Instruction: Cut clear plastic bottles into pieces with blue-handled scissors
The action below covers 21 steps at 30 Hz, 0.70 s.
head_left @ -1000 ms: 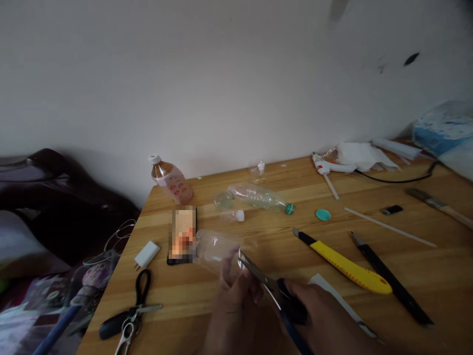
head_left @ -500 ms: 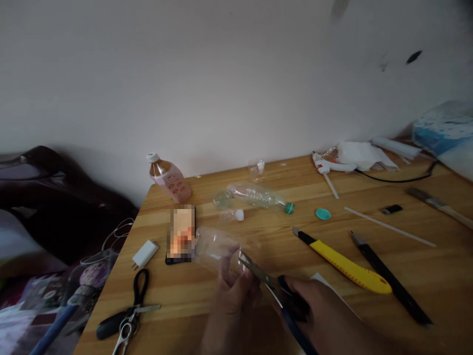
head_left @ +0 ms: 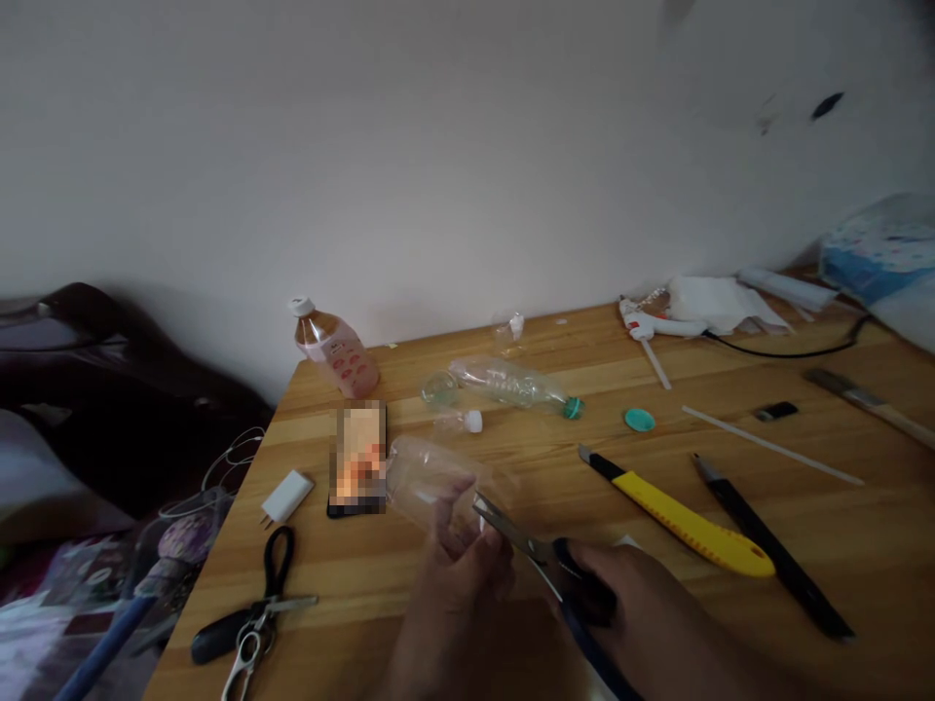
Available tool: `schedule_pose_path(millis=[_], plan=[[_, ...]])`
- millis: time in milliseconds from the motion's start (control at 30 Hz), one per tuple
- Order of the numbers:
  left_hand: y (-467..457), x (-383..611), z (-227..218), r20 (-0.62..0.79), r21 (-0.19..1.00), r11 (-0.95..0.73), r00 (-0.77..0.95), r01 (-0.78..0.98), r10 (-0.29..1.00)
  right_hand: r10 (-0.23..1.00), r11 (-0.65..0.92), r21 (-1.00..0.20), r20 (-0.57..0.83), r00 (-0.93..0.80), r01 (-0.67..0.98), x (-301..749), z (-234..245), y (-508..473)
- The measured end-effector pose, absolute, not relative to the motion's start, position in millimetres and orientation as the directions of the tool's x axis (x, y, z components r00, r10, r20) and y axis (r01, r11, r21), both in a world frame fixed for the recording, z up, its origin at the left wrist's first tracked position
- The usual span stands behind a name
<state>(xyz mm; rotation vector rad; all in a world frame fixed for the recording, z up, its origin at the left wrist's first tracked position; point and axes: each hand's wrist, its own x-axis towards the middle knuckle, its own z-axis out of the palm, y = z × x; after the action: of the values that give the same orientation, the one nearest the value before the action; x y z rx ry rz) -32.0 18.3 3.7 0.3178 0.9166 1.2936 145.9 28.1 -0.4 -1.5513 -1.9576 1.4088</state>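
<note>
My left hand [head_left: 464, 565] is closed on a clear plastic bottle piece [head_left: 424, 477], holding it above the front of the table. In my right hand [head_left: 635, 594] is a pair of dark-handled scissors [head_left: 544, 560], gripped by the loops. The blades are parted, and their tips reach the plastic beside my left fingers. Just behind lie a small bottle top with a white cap [head_left: 467, 422] and a clear bottle with a green neck [head_left: 515, 385]. The exact edge where blade and plastic meet is hard to make out.
A yellow utility knife [head_left: 687, 521] and a black craft knife [head_left: 774, 545] lie to the right. A phone [head_left: 357, 458], white charger [head_left: 287, 497] and keys [head_left: 255, 623] sit left. A drink bottle [head_left: 337, 350] stands behind. A glue gun [head_left: 664, 326] lies at the back right.
The view has shifted very slightly. My hands, the scissors and the plastic piece stay in nearly the same place, with the scissors tilted a little differently.
</note>
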Motion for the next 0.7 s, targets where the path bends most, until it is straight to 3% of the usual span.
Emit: schedule_pose_path(millis=[700], plan=[[17,-32,21,-0.445,0.693,0.348,0.004,-0.631,0.895,0.828,-0.05,-0.806,-0.364,-0.427,0.589,150,7,35]])
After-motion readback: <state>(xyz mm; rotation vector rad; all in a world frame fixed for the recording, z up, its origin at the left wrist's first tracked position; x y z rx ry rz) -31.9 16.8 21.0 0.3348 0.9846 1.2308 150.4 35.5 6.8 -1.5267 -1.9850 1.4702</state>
